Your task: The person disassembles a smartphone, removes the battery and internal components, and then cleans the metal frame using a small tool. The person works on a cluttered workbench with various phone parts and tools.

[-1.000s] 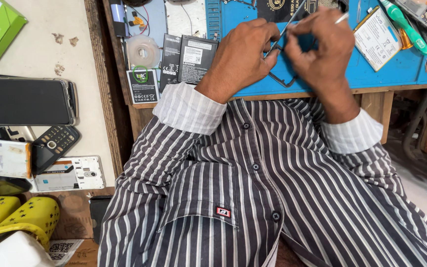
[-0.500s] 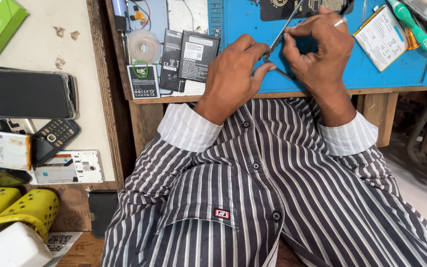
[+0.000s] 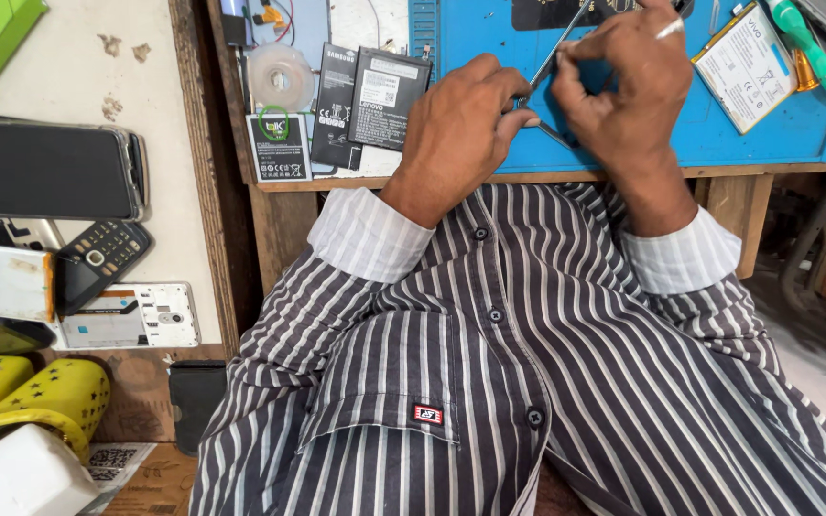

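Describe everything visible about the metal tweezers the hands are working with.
The tweezers are thin, silvery metal with two slim arms, lying slanted over the blue mat. The left hand and right hand both pinch them, so the middle is hidden by the fingers. One end points up toward a dark device; its tip cannot be made out.

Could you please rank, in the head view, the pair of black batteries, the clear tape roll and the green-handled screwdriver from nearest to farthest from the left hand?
From the left hand:
1. Pair of black batteries, just to its left on the bench.
2. Clear tape roll, farther left, beyond the batteries.
3. Green-handled screwdriver, far right, past the right hand.
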